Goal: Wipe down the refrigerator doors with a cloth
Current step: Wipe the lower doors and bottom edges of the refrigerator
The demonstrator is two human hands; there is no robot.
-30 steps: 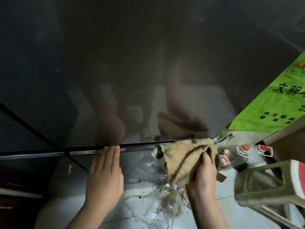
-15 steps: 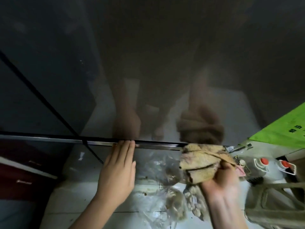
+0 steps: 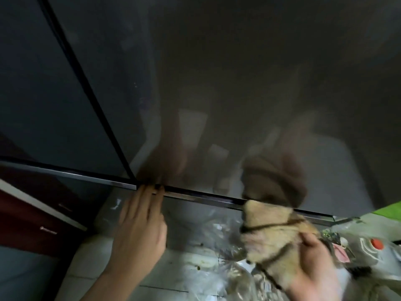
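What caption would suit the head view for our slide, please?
Right hand grips a crumpled tan cloth at the lower edge of the glossy dark refrigerator door; left hand touches it, fingers straight.

A home kitchen, by the look of it — a tall, dark, glossy refrigerator door (image 3: 217, 83) stands over a pale tiled floor (image 3: 91, 276), a red cabinet (image 3: 21, 218) beside it, with a red-capped plastic jug (image 3: 368, 254) and crumpled clear bags (image 3: 217, 281) crowded at its foot
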